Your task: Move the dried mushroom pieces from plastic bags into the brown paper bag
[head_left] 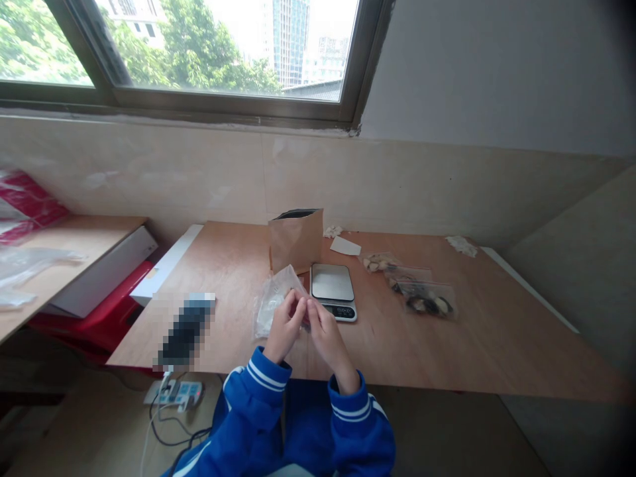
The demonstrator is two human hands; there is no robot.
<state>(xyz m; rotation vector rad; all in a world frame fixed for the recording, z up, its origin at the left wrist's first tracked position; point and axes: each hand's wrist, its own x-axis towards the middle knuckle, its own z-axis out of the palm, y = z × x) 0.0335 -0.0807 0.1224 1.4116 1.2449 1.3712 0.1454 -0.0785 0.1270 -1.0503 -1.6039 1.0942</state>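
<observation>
Pinches a clear plastic bag [269, 306] between closed thumbs and fingers of left hand [284, 324] and right hand [325, 328], fingertips nearly meeting, just inside the near edge of the wooden table [477, 351]. Leaves little room on the far side, with an upright paper bag [297, 242] just beyond and a scale [332, 282] close at the right. Gives more room to the left, over wood as far as a pixelated dark device [186, 331] with a white cable [165, 381] dropping past the near edge. Opens widest at near right, short of three overlapping small clear bags [430, 299] lying farther off.
</observation>
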